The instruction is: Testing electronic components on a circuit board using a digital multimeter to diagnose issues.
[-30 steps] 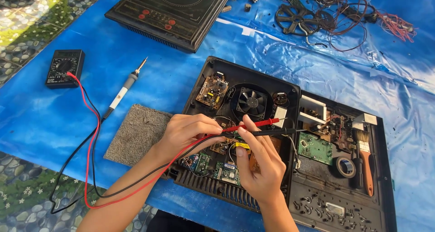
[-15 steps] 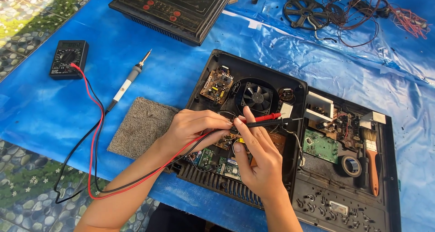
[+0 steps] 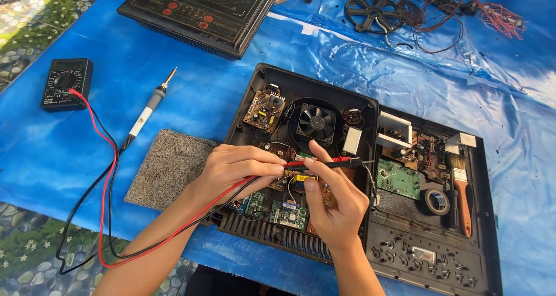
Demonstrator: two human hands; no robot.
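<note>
Black plastic formed the opened cooker base, and it held a small fan, a brown board and green circuit boards. Your left hand pinched the red probe tight between thumb and fingers over those boards. Your right hand closed its fingertips on the black probe, both tips meeting near the middle. Beside it, a second tray carried a brush and a tape roll. Red and black leads ran to the multimeter. Since half a second before, your hands had barely shifted.
</note>
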